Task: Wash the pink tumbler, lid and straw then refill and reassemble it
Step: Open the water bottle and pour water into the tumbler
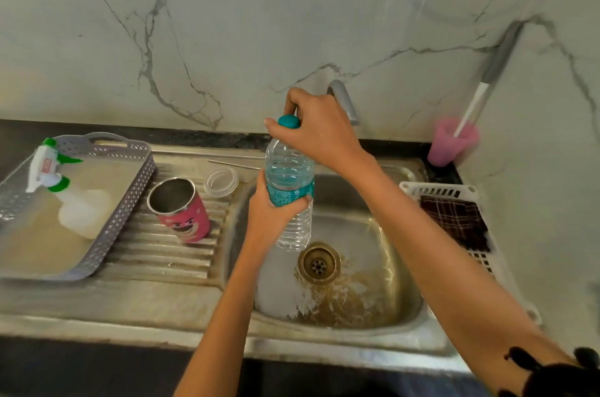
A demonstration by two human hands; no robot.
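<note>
The sink (324, 351) is stainless steel, with the basin on the right and a ribbed drainboard (156, 253) on the left. The drain (319, 263) sits in the basin floor, with brown staining around it.

Above the basin, the left hand (272, 214) grips the water bottle (289, 179) at its teal label, fingers and thumb wrapped round the body. The bottle is upright, is clear plastic and has water in it. Its base hangs clear of the basin floor.

The pink tumbler (181, 208) stands upright on the drainboard, left of the bottle and apart from both hands. Its mouth is open, with no lid fitted. It stands just beside the right wall of a grey perforated tray (130, 201), in which a spray bottle (65, 195) lies on its side.

Behind the tumbler, the clear lid (222, 180) lies flat on the drainboard. Beyond it lies a thin straw (233, 164), near the sink's far edge.

The right hand (321, 130) is closed round the teal cap (289, 121) from above, with curled fingers. Whether the cap is loose cannot be told.

The tap (344, 101) curves out behind the right hand. To the right, a white basket (438, 190) holds a dark checked cloth (454, 221). In the far corner, a pink cup (451, 143) holds a white stick (470, 110) that leans against the marble wall.
</note>
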